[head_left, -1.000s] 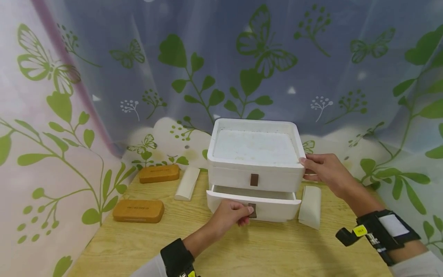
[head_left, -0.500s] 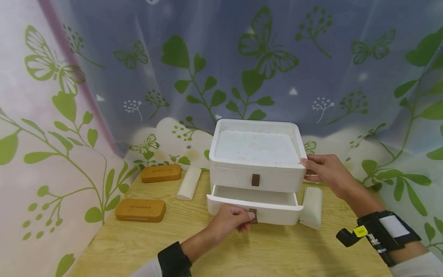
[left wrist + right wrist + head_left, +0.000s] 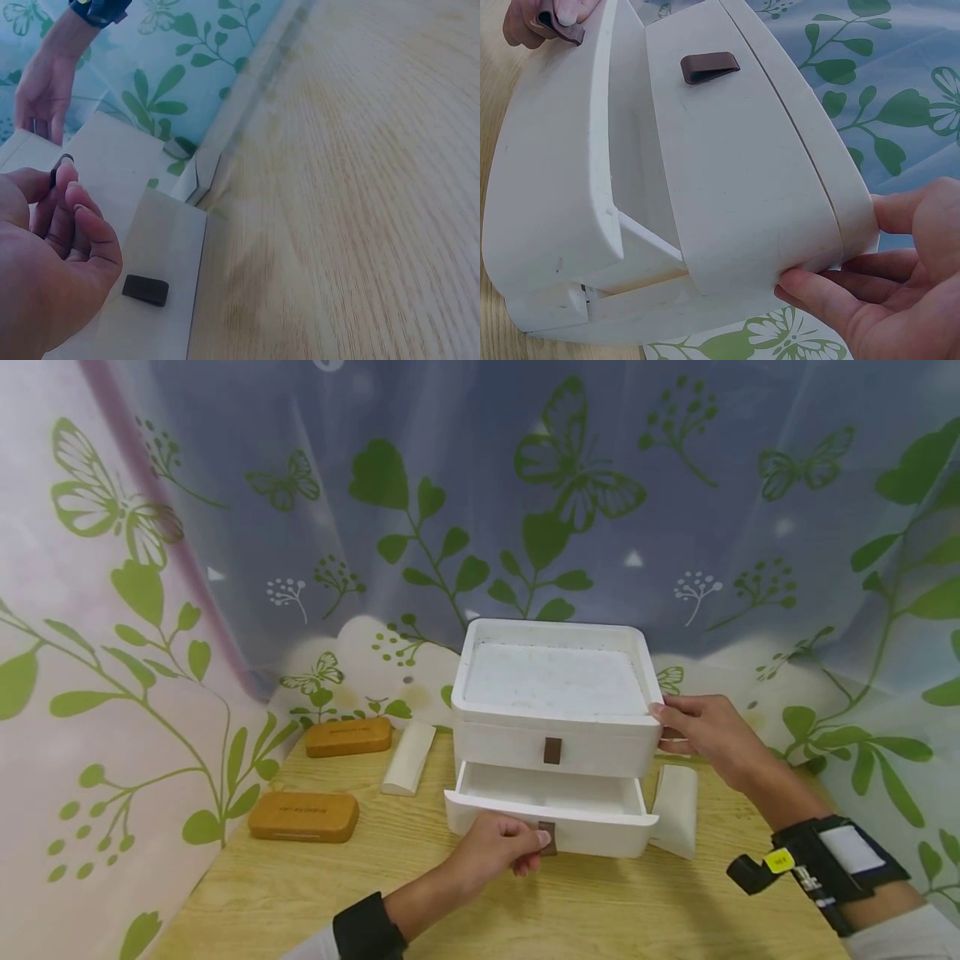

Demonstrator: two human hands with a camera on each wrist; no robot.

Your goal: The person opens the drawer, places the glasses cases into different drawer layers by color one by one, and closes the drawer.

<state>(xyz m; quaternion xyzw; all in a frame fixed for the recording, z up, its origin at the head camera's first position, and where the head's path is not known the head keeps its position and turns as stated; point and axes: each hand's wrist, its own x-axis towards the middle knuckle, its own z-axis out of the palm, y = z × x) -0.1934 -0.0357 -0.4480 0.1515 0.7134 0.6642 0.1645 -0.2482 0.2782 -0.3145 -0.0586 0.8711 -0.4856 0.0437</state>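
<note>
A white two-drawer storage box stands on the table, its lower drawer pulled out and its upper drawer closed. My left hand pinches the brown pull tab of the lower drawer between thumb and curled fingers. At the box's right side, my right hand grips the upper corner, as the right wrist view also shows with the fingers against the white wall. The brown tab on the upper drawer hangs untouched. Inside the lower drawer, the visible part looks bare.
Two orange-brown cases lie at the left of the wooden table. One cream case lies just left of the box, another cream case just right. A printed curtain hangs behind.
The lower drawer has slid further out toward me, with my left hand on its tab moving slightly nearer. My right hand has kept its place on the box corner.
</note>
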